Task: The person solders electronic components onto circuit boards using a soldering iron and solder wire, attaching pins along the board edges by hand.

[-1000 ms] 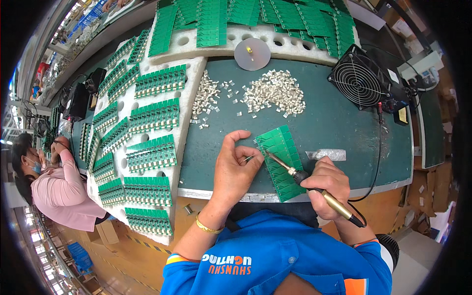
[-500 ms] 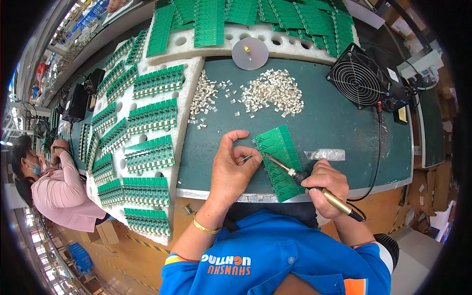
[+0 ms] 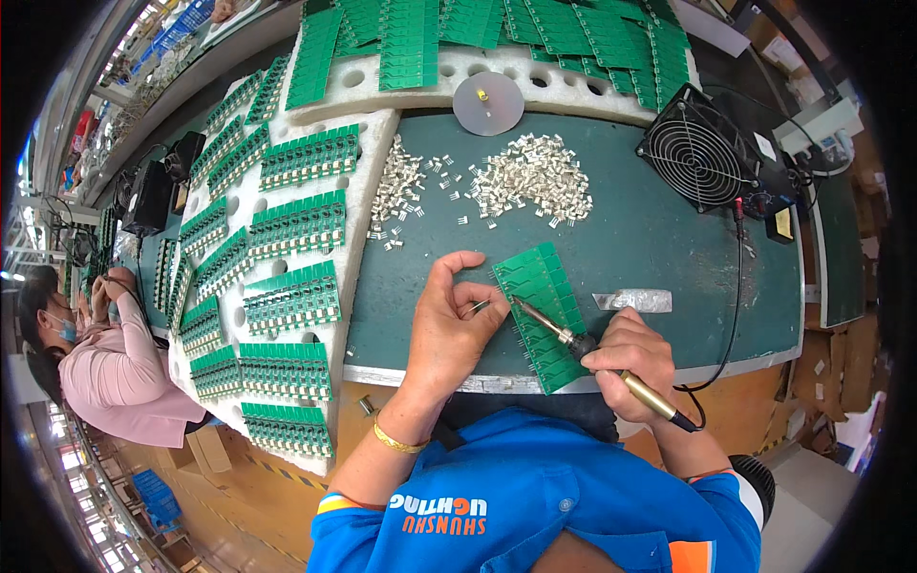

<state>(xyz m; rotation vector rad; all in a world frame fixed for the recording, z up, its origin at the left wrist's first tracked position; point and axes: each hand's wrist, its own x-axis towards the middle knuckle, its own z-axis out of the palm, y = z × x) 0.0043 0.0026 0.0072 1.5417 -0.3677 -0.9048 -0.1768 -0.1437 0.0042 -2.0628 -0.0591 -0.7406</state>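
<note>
A green circuit board panel [image 3: 546, 277] with a row of pins along its left edge lies tilted at the near edge of the bench. My right hand [image 3: 630, 363] grips a soldering iron [image 3: 580, 345] with a black and gold handle. Its tip meets the board's upper left edge, close to my left fingertips. My left hand [image 3: 449, 329] is beside that edge, thumb and forefinger pinching a thin piece of solder wire [image 3: 476, 307]. The far end of the wire is hard to make out.
Small white connectors [image 3: 530, 181] lie in piles beyond my hands. A foam board [image 3: 358, 229] with finished-looking green boards stands left. A black fan [image 3: 697, 148] sits right, a round disc [image 3: 488, 103] at the back, a silver strip [image 3: 635, 301] nearby. A co-worker [image 3: 124, 372] sits far left.
The circuit board has tipped slightly, showing a narrower face. My right hand and the soldering iron have shifted a little left. The co-worker's hands have moved.
</note>
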